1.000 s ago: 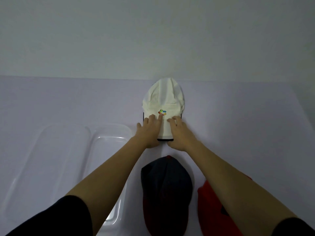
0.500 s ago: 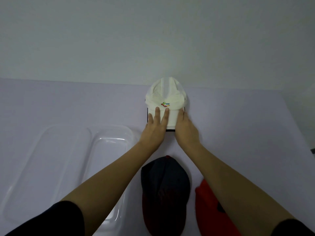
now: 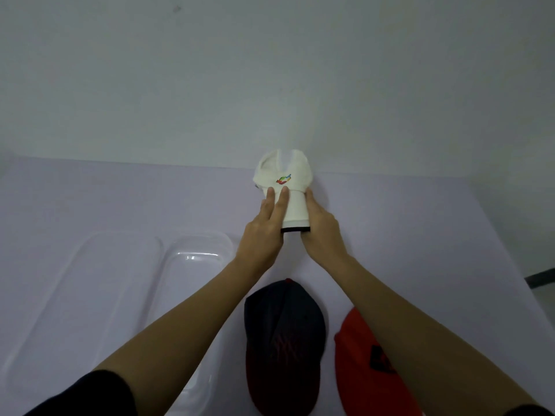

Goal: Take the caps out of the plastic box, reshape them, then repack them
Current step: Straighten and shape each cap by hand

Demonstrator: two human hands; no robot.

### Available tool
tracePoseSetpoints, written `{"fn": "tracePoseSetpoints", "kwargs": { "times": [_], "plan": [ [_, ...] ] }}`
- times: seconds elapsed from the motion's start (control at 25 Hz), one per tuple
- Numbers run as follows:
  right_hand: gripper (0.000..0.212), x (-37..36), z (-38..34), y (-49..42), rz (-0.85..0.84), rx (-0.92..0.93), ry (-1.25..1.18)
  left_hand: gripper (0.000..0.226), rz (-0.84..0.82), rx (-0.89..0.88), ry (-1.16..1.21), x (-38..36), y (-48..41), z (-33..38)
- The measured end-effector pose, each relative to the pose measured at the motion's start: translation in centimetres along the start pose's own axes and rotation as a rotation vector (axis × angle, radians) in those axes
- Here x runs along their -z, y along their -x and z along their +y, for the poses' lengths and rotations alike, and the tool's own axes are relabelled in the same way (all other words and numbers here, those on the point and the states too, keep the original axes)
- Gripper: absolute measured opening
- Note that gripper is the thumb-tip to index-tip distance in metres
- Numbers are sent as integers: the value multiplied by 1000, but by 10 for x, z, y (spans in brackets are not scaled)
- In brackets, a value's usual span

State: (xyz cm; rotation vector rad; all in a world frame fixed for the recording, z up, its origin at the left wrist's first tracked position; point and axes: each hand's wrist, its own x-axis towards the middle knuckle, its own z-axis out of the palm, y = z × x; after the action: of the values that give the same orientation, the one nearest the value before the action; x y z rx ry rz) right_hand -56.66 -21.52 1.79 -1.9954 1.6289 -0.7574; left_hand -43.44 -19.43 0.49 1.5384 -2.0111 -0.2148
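Note:
A white cap (image 3: pixel 283 175) with a small coloured logo sits at the far side of the table, its crown bunched up against the wall. My left hand (image 3: pixel 264 232) lies flat on the left of its brim (image 3: pixel 296 210), two fingers stretched toward the logo. My right hand (image 3: pixel 321 229) clasps the brim's right edge, curling it. A dark navy cap (image 3: pixel 283 340) with a red-tinted brim lies nearer to me, under my arms. A red cap (image 3: pixel 366 364) lies to its right, partly hidden by my right forearm. The clear plastic box (image 3: pixel 195 256) stands open at the left.
A clear lid (image 3: pixel 84 289) lies flat to the left of the box. The pale lilac table (image 3: pixel 420 235) meets a white wall just behind the white cap. The table's right edge runs diagonally at the far right.
The white cap has slid away from me toward the wall and its crown has bunched up. Both hands moved forward with it, and the brim is now squeezed narrower between them.

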Motion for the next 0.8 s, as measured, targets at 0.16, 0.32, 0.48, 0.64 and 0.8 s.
{"fn": "tracePoseSetpoints", "kwargs": {
  "times": [0.16,0.32,0.48,0.64,0.8],
  "plan": [
    [61,4,-13,8,88,13,-169,68,157,-27,173,1,6,3],
    [61,27,10,-1,150,88,-30,70,135,-98,145,1,16,6],
    [60,37,3,2,73,70,-163,55,204,-114,137,1,17,18],
    [36,36,-18,12,96,-47,-498,55,271,-106,201,1,18,25],
    [42,50,-11,12,52,18,-444,70,234,-151,134,7,16,22]
  ]
}}
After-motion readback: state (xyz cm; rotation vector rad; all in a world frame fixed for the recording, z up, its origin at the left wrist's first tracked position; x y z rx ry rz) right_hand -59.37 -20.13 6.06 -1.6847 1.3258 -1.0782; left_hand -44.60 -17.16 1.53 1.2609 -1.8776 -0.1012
